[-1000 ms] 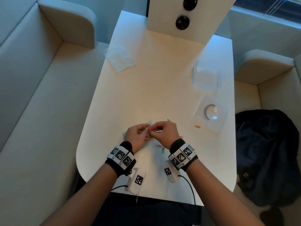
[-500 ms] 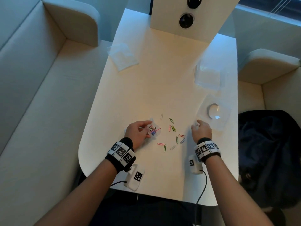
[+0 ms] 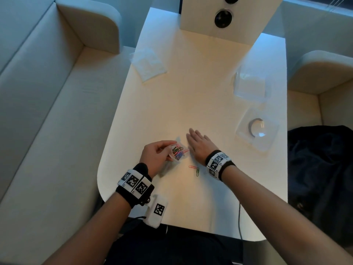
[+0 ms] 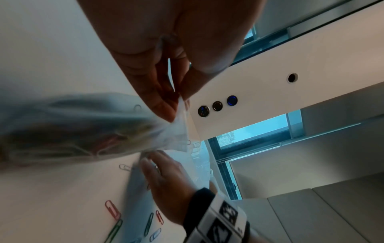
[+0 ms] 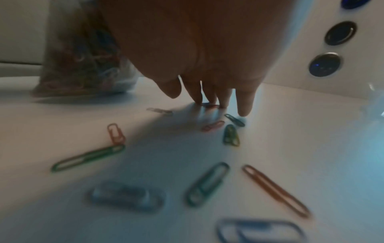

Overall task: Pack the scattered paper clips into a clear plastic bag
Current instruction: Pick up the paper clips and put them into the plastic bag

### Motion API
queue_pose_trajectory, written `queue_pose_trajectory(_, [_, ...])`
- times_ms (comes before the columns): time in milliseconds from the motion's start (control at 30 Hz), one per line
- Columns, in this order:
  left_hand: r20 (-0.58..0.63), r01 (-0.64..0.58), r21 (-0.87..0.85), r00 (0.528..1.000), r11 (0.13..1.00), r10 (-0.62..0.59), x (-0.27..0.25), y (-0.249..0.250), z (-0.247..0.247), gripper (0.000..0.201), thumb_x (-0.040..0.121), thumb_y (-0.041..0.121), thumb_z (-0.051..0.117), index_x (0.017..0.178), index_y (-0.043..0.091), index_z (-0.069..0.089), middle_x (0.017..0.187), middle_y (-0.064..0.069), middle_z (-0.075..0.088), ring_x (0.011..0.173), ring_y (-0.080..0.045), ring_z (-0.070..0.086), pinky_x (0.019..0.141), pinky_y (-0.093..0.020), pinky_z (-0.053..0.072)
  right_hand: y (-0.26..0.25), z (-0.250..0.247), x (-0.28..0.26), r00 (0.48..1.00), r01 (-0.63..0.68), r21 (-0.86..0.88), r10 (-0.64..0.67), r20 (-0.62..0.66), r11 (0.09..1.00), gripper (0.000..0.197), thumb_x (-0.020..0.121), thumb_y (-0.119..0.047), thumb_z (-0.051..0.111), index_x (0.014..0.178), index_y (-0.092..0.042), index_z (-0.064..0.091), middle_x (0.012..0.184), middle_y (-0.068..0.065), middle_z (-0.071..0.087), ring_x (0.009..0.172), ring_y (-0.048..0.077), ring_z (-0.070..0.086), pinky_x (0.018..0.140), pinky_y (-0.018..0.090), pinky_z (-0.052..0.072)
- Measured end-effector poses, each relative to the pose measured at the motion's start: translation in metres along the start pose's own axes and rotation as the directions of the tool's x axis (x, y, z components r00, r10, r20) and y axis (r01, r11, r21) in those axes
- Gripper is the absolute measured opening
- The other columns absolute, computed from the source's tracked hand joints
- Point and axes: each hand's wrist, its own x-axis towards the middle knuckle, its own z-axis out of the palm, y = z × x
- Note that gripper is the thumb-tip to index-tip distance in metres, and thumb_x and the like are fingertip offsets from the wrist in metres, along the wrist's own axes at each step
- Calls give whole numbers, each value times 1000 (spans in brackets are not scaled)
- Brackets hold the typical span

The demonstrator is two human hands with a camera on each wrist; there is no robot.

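My left hand pinches the rim of a small clear plastic bag stuffed with coloured paper clips; the left wrist view shows thumb and finger closed on the bag's edge. My right hand lies flat with straight fingers just right of the bag, covering several loose clips. In the right wrist view its fingertips touch the table among scattered clips, such as a green one and an orange one. A red clip and a green clip lie uncovered near my right wrist.
On the white table sit a crumpled clear packet at the far left, a clear box and a clear tray with a round lens at the right. A white panel with buttons stands behind. A dark bag lies on the right seat.
My right hand left the bag, reached right towards the orange clip by the tray, then came back left and now lies flat over the clips. The left hand keeps holding the bag.
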Motion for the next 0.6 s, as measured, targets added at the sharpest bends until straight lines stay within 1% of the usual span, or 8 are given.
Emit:
queue_pose_trajectory(67, [-1, -32, -43, 999, 999, 32, -3, 3, -5, 29, 94, 2, 58, 90, 25, 75, 92, -4, 75, 80, -13, 71, 71, -25, 59, 12, 2, -15, 999, 44, -113, -41, 32, 993, 57, 104, -33, 20, 155, -10, 9, 163, 7, 1, 150, 26, 9, 118, 54, 17])
queue_pose_trajectory(167, [-11, -39, -67, 999, 997, 38, -2, 3, -11, 25, 95, 3, 58, 92, 22, 75, 93, -7, 75, 82, -16, 71, 71, -27, 60, 29, 9, -44, 997, 41, -143, -30, 73, 989, 59, 104, -36, 23, 155, -11, 9, 164, 5, -1, 150, 26, 8, 115, 58, 21])
queue_pose_trajectory(300, [-12, 0, -81, 1000, 997, -1, 0, 0, -9, 23, 95, 4, 59, 92, 22, 74, 97, -6, 74, 85, -16, 72, 70, -26, 59, 36, 25, -73, 994, 39, -110, -28, 103, 993, 68, 97, -33, 38, 155, -14, 7, 163, 8, -5, 150, 27, 3, 116, 53, 25])
queue_pose_trajectory(400, [0, 8, -89, 1000, 996, -8, 3, 0, -7, 23, 95, 5, 58, 93, 22, 74, 97, -7, 74, 84, -16, 71, 71, -27, 60, 38, 37, -80, 993, 38, -101, -27, 111, 994, 84, 85, -15, 54, 155, -13, 8, 162, 12, -4, 150, 30, 3, 119, 47, 22])
queue_pose_trajectory(467, [9, 11, -86, 1000, 996, -10, 4, 1, -6, 23, 95, 5, 58, 94, 22, 74, 100, -9, 74, 86, -17, 71, 72, -27, 60, 38, 44, -82, 998, 48, -103, -43, 44, 994, 82, 80, 4, 54, 153, -7, 19, 160, 20, 9, 148, 36, 15, 118, 44, 27])
queue_pose_trajectory(500, [11, 11, -86, 1000, 996, -10, 4, 1, -6, 23, 95, 5, 58, 94, 22, 74, 100, -9, 74, 86, -17, 71, 72, -27, 60, 39, 47, -83, 998, 63, -107, -65, -20, 992, 77, 76, 10, 57, 148, -3, 32, 156, 24, 23, 142, 39, 29, 113, 43, 35])
queue_pose_trajectory(567, [12, 10, -87, 1000, 996, -9, 4, 0, -5, 23, 95, 6, 58, 94, 22, 74, 100, -9, 74, 85, -17, 71, 71, -27, 60, 40, 50, -85, 988, 94, -181, -114, -105, 979, 67, 61, 12, 73, 126, 3, 60, 132, 27, 55, 117, 40, 59, 93, 39, 54])
queue_pose_trajectory(600, [12, 10, -85, 1000, 996, -9, 3, 0, -4, 23, 95, 6, 59, 94, 22, 74, 100, -9, 74, 85, -17, 71, 71, -27, 60, 40, 51, -84, 980, 101, -227, -136, -146, 969, 61, 55, 10, 78, 115, 4, 67, 120, 25, 63, 104, 37, 66, 83, 37, 59])
